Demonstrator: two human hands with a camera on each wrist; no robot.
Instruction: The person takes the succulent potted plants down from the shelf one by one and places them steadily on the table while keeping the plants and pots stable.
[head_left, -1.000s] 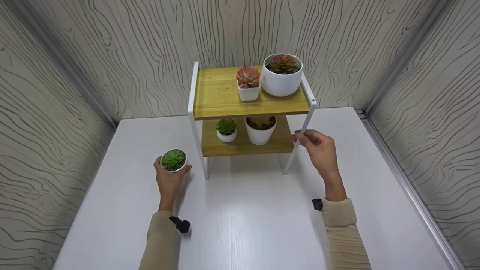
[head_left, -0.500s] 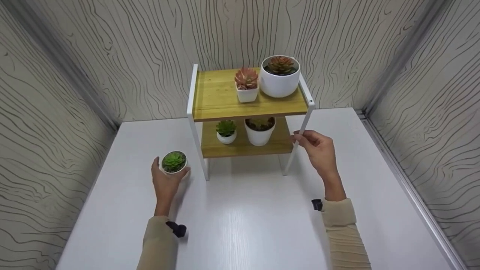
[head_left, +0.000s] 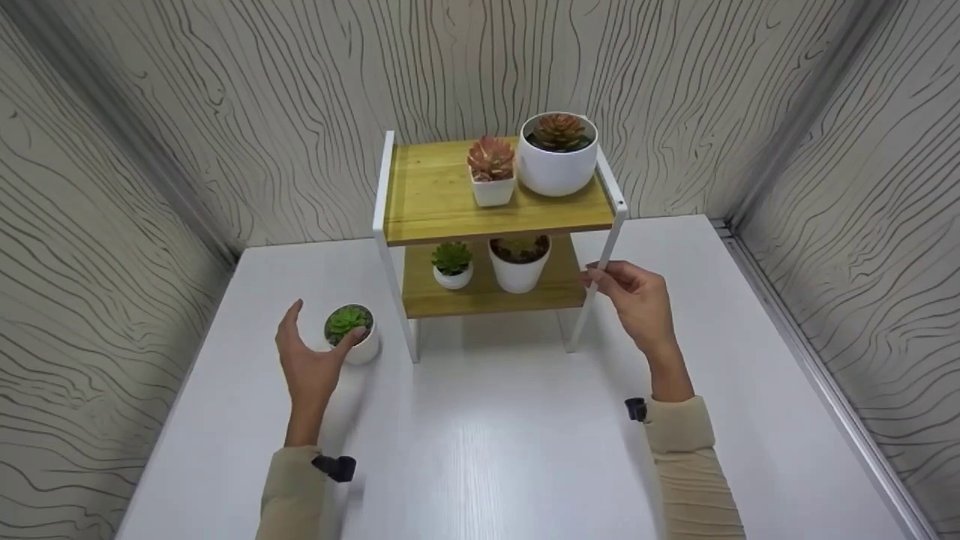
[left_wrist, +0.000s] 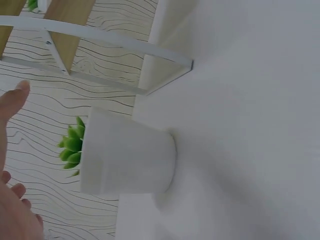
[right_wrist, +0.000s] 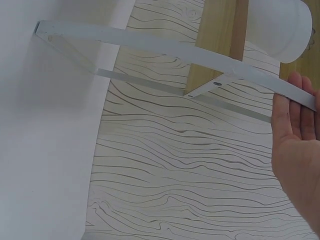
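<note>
A green succulent in a white pot (head_left: 363, 348) stands upright on the white table, left of the shelf rack. My left hand (head_left: 311, 367) is spread beside it, thumb and fingers wide apart and clear of the pot in the left wrist view (left_wrist: 127, 152). With thumb and fingers my right hand (head_left: 637, 304) pinches the front right white leg of the two-tier shelf rack (head_left: 431, 217). That leg (right_wrist: 165, 47) crosses the right wrist view, the fingers lying against it.
On the upper board stand a red succulent in a square pot (head_left: 493, 191) and a larger round pot (head_left: 556, 169). A small green succulent (head_left: 452, 274) and a white pot (head_left: 519, 271) occupy the lower board. Patterned walls (head_left: 300, 112) enclose the table (head_left: 480, 450).
My left hand has let go of the succulent pot and drawn back to the left and toward me. The pot stays on the table. My right hand keeps its place on the rack's leg.
</note>
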